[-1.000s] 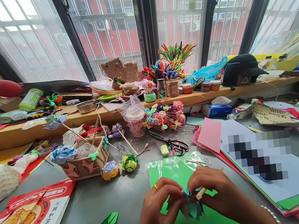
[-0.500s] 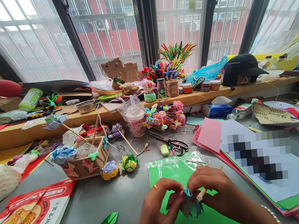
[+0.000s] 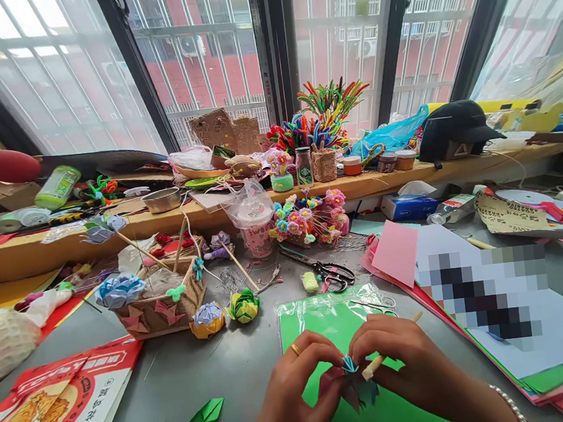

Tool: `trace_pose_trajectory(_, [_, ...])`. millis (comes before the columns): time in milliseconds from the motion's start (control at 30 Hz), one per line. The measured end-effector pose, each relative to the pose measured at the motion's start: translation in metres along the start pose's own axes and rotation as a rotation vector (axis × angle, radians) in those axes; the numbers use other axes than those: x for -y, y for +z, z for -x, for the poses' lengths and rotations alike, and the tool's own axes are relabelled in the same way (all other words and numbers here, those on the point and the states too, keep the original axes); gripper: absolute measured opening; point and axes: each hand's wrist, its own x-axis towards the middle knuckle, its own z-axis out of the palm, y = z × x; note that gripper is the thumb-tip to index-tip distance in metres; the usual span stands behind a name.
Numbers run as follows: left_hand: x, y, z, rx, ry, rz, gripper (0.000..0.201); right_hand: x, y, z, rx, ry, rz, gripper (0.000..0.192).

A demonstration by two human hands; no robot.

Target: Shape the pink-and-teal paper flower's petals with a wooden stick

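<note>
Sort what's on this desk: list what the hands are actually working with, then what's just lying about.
In use:
left hand
right hand
small blue paper flower, pinched between both hands
wooden stick, in the right hand's grip
green paper sheet, under the hands

Lying about:
scissors
pink paper
yellow-green paper flower
plastic cup
black cap

Big bay of windows (image 3: pixel 204 51) wrapped around the whole spot, dark frames with white bars outside, and a red-brick building showed through the glass. Plenty of daylight came in, a bit hazy on the left panes. A long wooden sill (image 3: pixel 458 167) ran under the glass, totally packed with clutter. In front of it sat a grey bench (image 3: pixel 228 371), smooth and slightly shiny where it was bare.
</note>
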Motion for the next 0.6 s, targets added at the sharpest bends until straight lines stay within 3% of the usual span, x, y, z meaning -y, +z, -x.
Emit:
trace_pose_trajectory(367, [0.0035, 0.0003, 0.0030, -0.074, 0.178, -0.094, 0.020, -0.0015, 0.0044, 0.0015, -0.029, -0.091, 0.059, 0.011])
trace_pose_trajectory(600, [0.0048, 0.0014, 0.0023, -0.018, 0.193, -0.155, 0.018, -0.0018, 0.0056, 0.0019, 0.001, -0.075, 0.104, 0.016])
